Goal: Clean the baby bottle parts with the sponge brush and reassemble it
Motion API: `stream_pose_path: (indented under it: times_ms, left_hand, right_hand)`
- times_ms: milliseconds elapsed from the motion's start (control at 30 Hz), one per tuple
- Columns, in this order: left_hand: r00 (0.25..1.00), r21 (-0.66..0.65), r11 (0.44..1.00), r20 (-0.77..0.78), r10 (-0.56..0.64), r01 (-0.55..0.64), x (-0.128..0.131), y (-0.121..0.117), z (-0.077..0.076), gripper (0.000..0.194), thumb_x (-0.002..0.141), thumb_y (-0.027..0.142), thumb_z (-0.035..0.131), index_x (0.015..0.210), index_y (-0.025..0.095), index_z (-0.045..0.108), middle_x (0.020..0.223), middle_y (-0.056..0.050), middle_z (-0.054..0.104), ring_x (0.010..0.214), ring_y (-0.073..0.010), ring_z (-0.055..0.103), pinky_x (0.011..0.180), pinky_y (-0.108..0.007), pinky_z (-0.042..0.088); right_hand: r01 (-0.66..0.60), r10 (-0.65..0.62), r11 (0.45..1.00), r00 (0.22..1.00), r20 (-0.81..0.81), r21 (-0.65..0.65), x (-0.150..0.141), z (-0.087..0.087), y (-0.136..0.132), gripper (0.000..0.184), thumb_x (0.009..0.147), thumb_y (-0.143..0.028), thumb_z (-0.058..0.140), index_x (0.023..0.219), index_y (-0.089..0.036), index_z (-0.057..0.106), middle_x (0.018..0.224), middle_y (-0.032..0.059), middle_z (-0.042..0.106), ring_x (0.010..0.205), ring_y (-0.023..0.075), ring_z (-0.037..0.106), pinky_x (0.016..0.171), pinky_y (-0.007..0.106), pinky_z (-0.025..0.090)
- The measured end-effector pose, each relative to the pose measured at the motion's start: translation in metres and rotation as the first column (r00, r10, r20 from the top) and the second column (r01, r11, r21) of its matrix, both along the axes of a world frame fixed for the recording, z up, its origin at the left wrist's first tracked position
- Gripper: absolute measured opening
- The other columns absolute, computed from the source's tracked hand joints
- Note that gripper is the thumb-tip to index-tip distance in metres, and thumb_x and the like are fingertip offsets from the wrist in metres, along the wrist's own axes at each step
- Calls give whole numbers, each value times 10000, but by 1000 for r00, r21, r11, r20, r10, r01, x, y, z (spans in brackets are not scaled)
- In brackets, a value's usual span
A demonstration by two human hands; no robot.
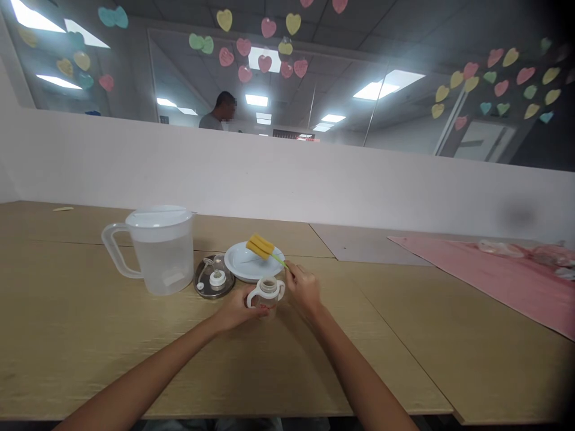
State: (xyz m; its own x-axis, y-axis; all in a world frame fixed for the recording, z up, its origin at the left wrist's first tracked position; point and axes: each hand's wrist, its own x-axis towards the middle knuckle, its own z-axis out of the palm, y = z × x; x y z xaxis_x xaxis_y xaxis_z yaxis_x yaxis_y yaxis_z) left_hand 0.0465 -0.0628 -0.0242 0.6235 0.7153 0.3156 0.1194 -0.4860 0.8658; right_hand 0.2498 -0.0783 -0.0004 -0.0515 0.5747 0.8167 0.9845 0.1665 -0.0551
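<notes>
I have two hands out over the worktop (90,323). My left hand (236,309) is curled around one baby bottle (268,292), and it holds the bottle low on the side. The bottle stands up and has two white handles, one on each side. There is a little brown water or something like it inside, but it is hard to tell.

My right hand (304,289) is pinched closed on the thin green stick of one brush (260,246). The brush has a yellow sponge top, and that top is up over one white plate (251,263). My right hand is just beside the bottle.

Next to the plate is one round lid (214,284) with a dark rim, lying flat. On it are a clear dome and a white bottle top. To the left of that stands one big clear jug (162,257) with a white lid and a handle. It has water in it.

Far to the right lies one pink cloth (485,278) with some clear things on it, too blurry to tell. Past the white wall (269,173) I see one person (220,111) and lots of paper hearts (268,27), too many to count.
</notes>
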Motion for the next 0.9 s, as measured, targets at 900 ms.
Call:
stream_pose_path:
  times_ms: [900]
  left_hand:
    - [712, 374, 610, 281, 643, -699, -33, 28, 8, 529, 805, 465, 546, 1246, 209, 407, 1052, -94, 466, 1053, -245, 459, 929, -426, 389]
  right_hand:
    - [-315, 308, 947, 945, 111, 59, -6, 8, -13, 375, 920, -185, 323, 1190, -149, 580, 733, 49, 639, 618, 88, 554, 598, 181, 399]
